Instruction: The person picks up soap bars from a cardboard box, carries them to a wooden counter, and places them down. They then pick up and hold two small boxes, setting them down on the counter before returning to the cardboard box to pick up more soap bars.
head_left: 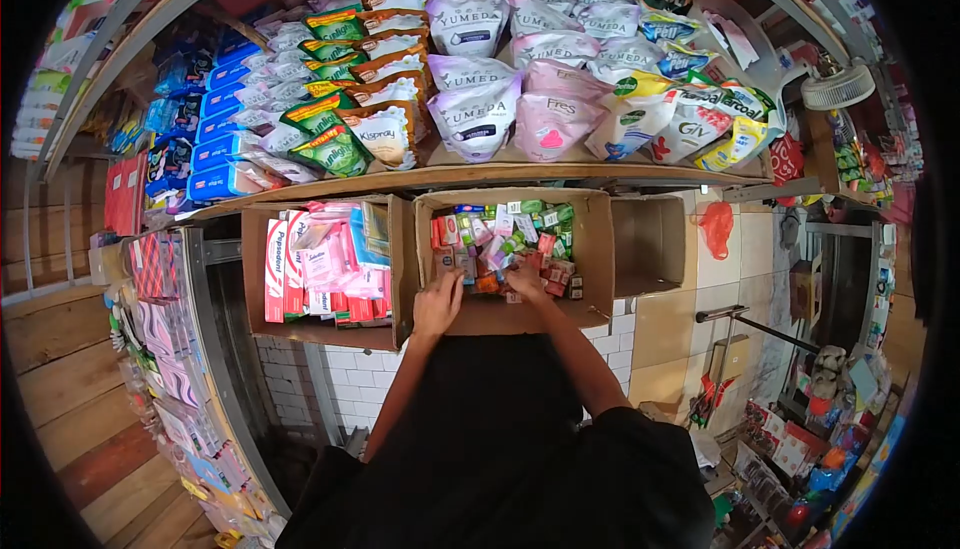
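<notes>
An open cardboard box stands in front of me, with a jumbled heap of small coloured cartons inside. At its near left side, my left hand is closed with its fingertips against a small greyish carton. My right hand reaches into the middle of the heap, among red and orange cartons. Its fingertips are partly hidden there, so whether it grips one cannot be made out.
Left of it, another cardboard box holds Pepsodent cartons and pink packets. Above, a wooden shelf carries rows of pouches. A tape roll hangs at right. Racks of goods line both sides.
</notes>
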The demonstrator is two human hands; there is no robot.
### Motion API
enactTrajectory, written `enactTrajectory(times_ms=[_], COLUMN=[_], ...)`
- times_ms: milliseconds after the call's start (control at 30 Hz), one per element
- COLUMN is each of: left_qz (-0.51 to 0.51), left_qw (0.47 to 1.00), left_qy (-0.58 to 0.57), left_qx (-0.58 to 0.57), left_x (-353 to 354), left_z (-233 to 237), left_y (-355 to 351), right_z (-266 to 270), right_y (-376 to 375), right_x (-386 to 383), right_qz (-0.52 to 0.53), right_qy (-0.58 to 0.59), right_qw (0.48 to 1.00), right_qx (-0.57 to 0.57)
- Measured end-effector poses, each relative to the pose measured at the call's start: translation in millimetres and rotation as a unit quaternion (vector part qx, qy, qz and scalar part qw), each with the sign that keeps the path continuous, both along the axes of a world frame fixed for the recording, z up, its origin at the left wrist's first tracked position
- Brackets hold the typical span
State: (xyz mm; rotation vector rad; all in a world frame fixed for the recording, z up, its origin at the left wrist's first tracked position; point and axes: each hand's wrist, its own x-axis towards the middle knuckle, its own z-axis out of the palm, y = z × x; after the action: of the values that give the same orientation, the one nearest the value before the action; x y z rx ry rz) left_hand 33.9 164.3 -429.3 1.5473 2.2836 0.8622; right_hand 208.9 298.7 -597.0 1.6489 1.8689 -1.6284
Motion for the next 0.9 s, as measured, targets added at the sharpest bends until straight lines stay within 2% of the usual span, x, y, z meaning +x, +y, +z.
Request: enactTrajectory(times_ms=[67, 167, 267, 367, 467, 533, 667, 767, 800, 833, 900], left_qz=[0.007, -0.006, 0.0, -0.016, -0.03, -0.033, -0.039, -0.047, -0.05, -0.05, -0.05], left_qw=[1.0, 1.0, 0.999, 0.999, 0.998, 0.998, 0.998, 0.997, 0.996, 0.995, 0.993], left_qy=[0.004, 0.023, 0.027, 0.038, 0.039, 0.034, 0.033, 0.044, 0.048, 0.052, 0.06], left_qx=[-0.001, -0.006, -0.019, -0.018, -0.036, -0.034, -0.034, -0.051, -0.055, -0.067, -0.088], left_x=[-1.1, -3.6, -3.0, -3.2, -3.3, -4.1, -4.3, -3.6, -3.6, -3.1, -0.1], left_z=[-2.4, -1.5, 0.8, 1.7, 0.2, -0.4, -1.5, -2.9, -2.8, -2.2, -1.4], left_y=[0.0, -0.9, 1.8, 3.4, 2.4, 2.2, 4.5, 4.2, 5.1, 5.6, 6.6], right_z=[15.4, 17.4, -6.0, -57.1, -98.4, -116.4, -105.2, -210.4, -193.8, -153.3, -80.5], right_y=[3.4, 4.6, -4.7, -7.1, -14.7, -12.0, -7.3, -24.5, -20.0, -11.7, -2.2], right_x=[-6.9, -23.0, -36.8, -38.4, -34.7, -37.5, -42.0, -9.2, -8.1, -8.0, -8.3], right_qz=[0.043, -0.028, -0.041, -0.059, -0.102, -0.085, -0.055, -0.09, -0.048, -0.006, -0.031], right_qy=[-0.034, -0.073, -0.104, -0.086, -0.017, -0.065, -0.132, -0.001, 0.024, 0.049, 0.077], right_qw=[0.997, 0.996, 0.992, 0.995, 0.994, 0.994, 0.987, 0.995, 0.997, 0.997, 0.996], right_qx=[0.059, -0.04, 0.056, -0.006, 0.036, 0.034, 0.071, 0.052, 0.054, 0.056, 0.021])
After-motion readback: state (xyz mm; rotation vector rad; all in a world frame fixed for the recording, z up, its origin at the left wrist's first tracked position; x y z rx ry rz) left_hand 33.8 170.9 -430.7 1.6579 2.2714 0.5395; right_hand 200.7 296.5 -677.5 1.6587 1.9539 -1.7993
